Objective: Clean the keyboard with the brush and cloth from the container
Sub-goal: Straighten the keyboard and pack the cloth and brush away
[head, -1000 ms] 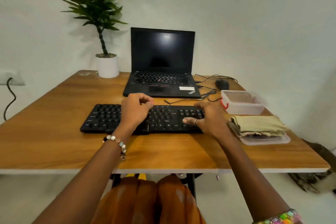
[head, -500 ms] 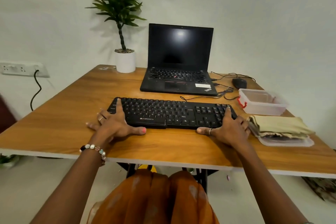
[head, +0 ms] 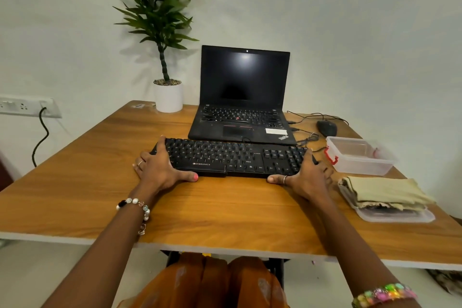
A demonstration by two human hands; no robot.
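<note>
While both hands clasp the ends of the flat black plastic keyboard (head: pixel 235 160), left hand (head: pixel 160 170) and right hand (head: pixel 306 176) each with thumb along the near edge and fingers round the side, it lies mid-table, near the laptop (head: pixel 242 117). Seemingly it is being positioned; next comes reaching right for the folded beige cloth (head: pixel 385 191) beside the clear container (head: pixel 360 157); no brush shows

Keyboard: we see a black keyboard (head: pixel 232 159) lying flat across the counter, just before the laptop.
Container: our clear container (head: pixel 360 159) stands open at the right.
Cloth: a folded beige cloth (head: pixel 385 191) rests on the container's lid (head: pixel 390 216).
</note>
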